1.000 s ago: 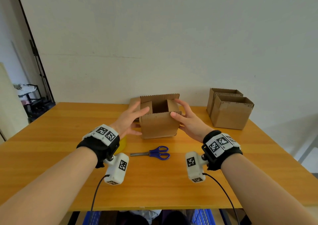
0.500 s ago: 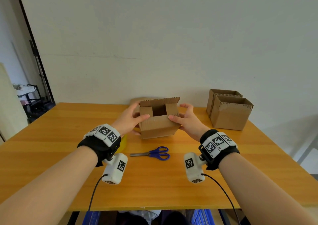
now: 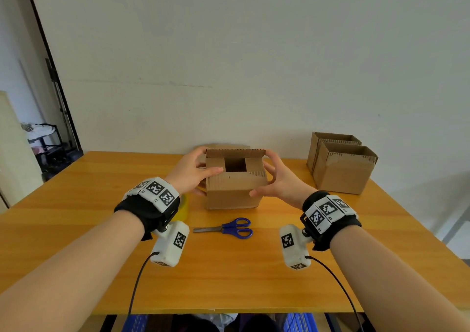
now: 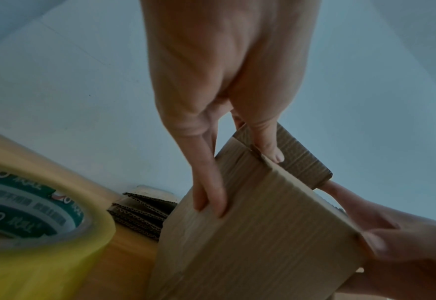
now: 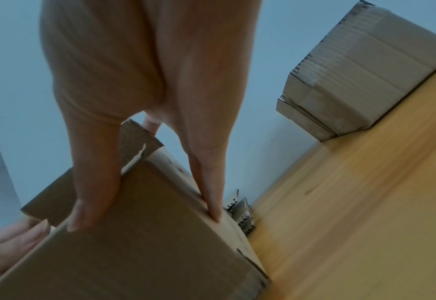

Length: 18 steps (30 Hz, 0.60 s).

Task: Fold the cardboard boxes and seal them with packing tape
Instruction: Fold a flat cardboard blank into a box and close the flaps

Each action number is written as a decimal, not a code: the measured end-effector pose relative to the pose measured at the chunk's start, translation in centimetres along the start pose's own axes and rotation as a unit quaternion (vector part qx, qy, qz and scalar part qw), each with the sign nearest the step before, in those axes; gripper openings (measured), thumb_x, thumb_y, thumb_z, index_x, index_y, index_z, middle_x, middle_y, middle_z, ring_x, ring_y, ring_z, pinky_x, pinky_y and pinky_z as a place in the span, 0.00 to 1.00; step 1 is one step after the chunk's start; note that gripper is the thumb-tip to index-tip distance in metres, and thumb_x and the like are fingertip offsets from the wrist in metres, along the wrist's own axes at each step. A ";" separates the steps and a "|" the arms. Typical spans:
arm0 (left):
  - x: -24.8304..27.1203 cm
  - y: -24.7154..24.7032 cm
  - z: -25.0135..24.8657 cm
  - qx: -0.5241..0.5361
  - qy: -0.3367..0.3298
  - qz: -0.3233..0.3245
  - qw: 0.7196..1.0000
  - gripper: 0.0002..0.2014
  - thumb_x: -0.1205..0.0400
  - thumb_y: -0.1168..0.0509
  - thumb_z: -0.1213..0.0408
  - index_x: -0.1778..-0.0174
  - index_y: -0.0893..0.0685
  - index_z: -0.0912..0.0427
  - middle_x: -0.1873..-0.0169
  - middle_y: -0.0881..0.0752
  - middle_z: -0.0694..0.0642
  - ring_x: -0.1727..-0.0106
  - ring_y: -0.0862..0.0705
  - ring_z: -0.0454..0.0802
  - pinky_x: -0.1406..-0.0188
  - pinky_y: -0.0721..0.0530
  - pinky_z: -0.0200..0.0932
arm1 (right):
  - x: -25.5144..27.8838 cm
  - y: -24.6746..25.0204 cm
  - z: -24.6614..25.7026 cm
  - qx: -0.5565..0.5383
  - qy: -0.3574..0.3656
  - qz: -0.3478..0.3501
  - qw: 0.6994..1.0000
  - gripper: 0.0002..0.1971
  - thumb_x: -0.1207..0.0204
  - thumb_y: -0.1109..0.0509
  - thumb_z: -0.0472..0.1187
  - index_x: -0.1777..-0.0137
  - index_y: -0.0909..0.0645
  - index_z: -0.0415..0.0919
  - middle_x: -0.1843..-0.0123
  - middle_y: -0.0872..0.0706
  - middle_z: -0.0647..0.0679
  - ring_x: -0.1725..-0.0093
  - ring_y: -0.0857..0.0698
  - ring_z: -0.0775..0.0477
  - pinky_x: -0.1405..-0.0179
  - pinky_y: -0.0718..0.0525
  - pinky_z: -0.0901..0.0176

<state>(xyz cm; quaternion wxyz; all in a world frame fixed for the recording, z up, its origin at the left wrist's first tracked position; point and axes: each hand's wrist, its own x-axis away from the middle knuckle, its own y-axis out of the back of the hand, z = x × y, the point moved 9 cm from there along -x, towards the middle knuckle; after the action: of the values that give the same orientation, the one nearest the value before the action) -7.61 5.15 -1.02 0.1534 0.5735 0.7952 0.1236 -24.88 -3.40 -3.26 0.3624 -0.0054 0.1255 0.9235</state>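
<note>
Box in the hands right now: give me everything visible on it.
The box is plain brown corrugated cardboard standing on the wooden table, behind the scissors. Two side flaps are folded in, leaving a square gap; the far flap stands up. The left hand and right hand clasp its sides, thumbs on the near flap. No tape shows.

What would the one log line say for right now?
left hand: holds box | right hand: holds box | flaps: partly folded | tape: unused

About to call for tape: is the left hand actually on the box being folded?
Touching. In the left wrist view, the left hand has fingers pressed on the box side and its thumb on a top flap.
</note>
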 end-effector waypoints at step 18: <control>-1.3 0.9 -0.6 -0.054 -0.022 -0.045 0.997 0.15 0.22 0.30 0.56 0.39 0.14 0.50 0.48 0.11 0.55 0.62 0.10 0.56 0.65 0.10 0.58 | -0.3 1.0 0.3 0.096 -0.008 -0.075 0.993 0.32 0.29 0.22 0.45 0.26 0.31 0.54 0.25 0.27 0.49 0.27 0.27 0.48 0.44 0.13 0.44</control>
<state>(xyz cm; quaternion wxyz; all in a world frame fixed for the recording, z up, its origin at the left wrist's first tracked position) -6.63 4.23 -0.04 0.2072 0.5303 0.8090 0.1464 -25.30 -4.22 -2.75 0.4302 0.0277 0.2098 0.8776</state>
